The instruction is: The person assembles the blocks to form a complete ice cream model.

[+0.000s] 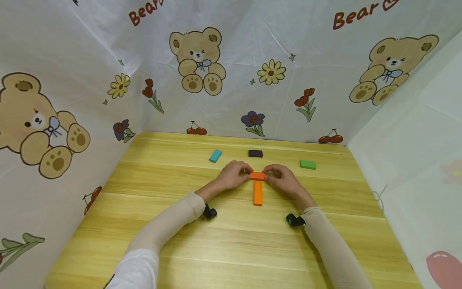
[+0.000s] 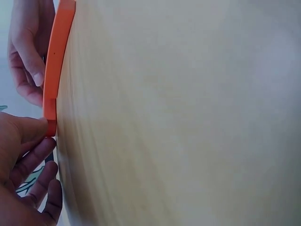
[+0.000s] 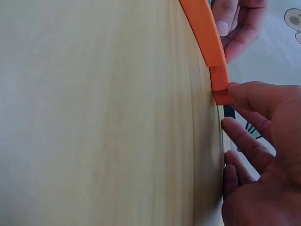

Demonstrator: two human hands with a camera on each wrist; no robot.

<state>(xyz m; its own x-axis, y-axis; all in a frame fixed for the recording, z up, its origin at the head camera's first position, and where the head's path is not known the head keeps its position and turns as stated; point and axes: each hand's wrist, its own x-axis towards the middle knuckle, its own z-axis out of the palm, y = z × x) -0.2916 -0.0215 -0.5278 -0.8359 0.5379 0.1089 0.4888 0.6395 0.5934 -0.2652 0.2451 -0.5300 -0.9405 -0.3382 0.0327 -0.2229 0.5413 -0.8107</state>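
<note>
Two orange blocks lie on the wooden table in a T shape in the head view. The crosswise block [image 1: 258, 176] is at the far end of the lengthwise block [image 1: 258, 193]. My left hand [image 1: 234, 175] holds the crosswise block's left end between thumb and forefinger. At its right end, the thumb and forefinger of my right hand [image 1: 285, 179] grip it too. In the left wrist view the other fingers of the left hand [image 2: 26, 165] are loosely bent beside the block. The right wrist view shows the right hand [image 3: 268, 132] with its thumb against the block's end.
Beyond the hands lie a blue block [image 1: 215, 155], a dark block [image 1: 255, 153] and, to the right, a green block [image 1: 308, 164]. Bear-printed cloth [image 1: 234, 80] hangs behind and at both sides of the table [image 1: 231, 249]. Black wrist devices [image 1: 295, 220] stick out from the sleeves.
</note>
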